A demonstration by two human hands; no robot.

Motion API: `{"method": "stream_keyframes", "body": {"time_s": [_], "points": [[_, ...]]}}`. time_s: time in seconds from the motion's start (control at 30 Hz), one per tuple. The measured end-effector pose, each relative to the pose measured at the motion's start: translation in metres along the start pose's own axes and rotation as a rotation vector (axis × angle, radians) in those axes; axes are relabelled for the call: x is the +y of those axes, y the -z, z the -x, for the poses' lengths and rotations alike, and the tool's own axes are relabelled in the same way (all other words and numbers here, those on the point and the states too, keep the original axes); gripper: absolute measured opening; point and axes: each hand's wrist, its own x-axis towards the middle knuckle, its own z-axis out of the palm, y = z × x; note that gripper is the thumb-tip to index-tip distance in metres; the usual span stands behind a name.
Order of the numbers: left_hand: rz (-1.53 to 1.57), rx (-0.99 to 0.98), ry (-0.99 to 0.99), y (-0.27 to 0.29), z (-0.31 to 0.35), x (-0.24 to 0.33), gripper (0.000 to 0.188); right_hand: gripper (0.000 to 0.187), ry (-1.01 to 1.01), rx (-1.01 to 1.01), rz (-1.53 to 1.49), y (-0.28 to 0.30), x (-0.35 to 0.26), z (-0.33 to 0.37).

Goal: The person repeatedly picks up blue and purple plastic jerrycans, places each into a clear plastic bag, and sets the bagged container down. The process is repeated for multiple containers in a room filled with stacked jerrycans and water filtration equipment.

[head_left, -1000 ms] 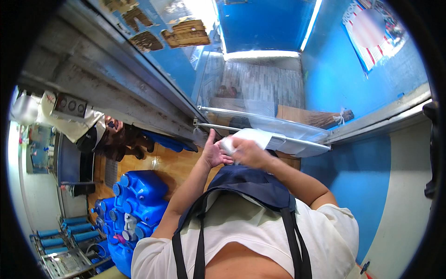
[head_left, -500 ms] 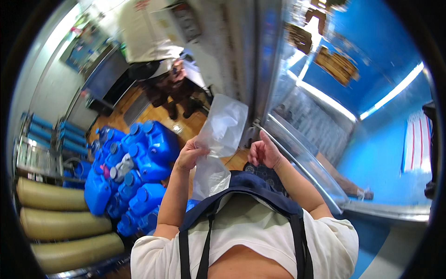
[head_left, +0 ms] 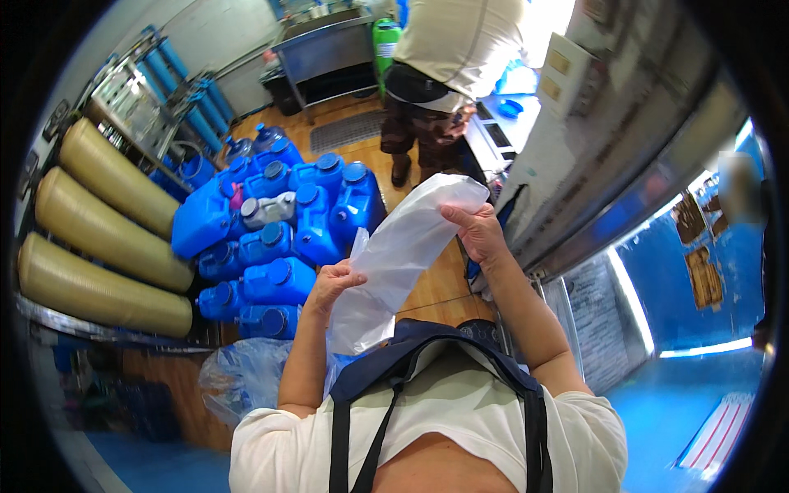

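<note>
A long translucent plastic bag (head_left: 403,259) is stretched between my two hands in front of my dark apron. My left hand (head_left: 334,283) pinches its left edge, about midway along. Farther out and to the right, my right hand (head_left: 478,232) grips the bag's upper end, thumb on top. The bag's lower end hangs down toward the apron (head_left: 423,333). Just left of my left hand stand several blue jugs (head_left: 279,281) with screw caps, packed close together, with a grey one (head_left: 269,211) among them.
Three tan cylindrical tanks (head_left: 107,283) lie along the left. Ahead, a person (head_left: 448,74) stands by a white table (head_left: 509,123), near a metal sink stand (head_left: 329,53). Clear plastic wrapping (head_left: 246,374) lies by my left elbow. A metal door frame (head_left: 625,197) runs along the right.
My view has turned to the right. My right hand, empty before with fingers loosely curled, now holds the bag's upper end. The bag is drawn out between both hands.
</note>
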Motion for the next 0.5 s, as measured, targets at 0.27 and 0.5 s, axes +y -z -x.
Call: {"method": "stream_keyframes", "body": {"time_s": [0.27,0.5], "points": [[-0.066,0.199,-0.017,0.058,0.035,0.003,0.021,0.035,-0.067,-0.116,0.077,-0.062,0.051,-0.041],[-0.614,0.432,-0.489,0.053,0.052,0.053,0.084,0.037,-0.138,-0.264,0.370,-0.098,0.059,-0.058]]}}
